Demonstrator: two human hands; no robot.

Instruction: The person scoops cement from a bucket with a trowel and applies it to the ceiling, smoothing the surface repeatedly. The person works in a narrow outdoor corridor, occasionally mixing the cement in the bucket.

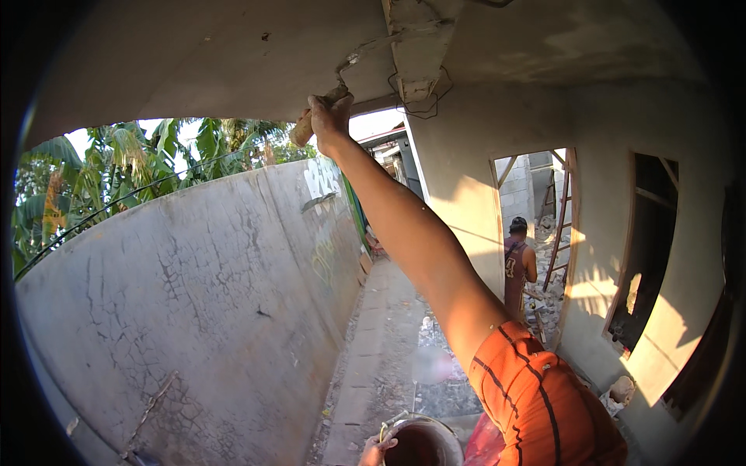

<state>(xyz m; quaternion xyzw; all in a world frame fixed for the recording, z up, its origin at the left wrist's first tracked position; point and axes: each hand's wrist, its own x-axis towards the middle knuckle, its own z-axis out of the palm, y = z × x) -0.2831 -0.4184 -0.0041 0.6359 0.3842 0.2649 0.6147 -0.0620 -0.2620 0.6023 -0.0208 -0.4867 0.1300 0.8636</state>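
My right arm, in an orange sleeve with dark stripes, stretches up to the ceiling. My right hand [332, 120], dusty and closed, grips a thick brown handle [302, 132] that looks wooden. The tool's other end lies close to a rough broken strip in the ceiling [365, 56]; I cannot make out its shape. Low in the view my left hand [377, 450] is closed at the rim of a bucket [444, 433]. The bucket's inside is dark, and its lower part is cut off by the picture's edge.
A cracked grey wall [194, 287] runs along the left. A concrete beam [420, 58] with bent wires hangs overhead. In the doorway at right another person [517, 264] stands among rubble [548, 295] near a ladder [559, 233]. A pale container [619, 392] stands low at right.
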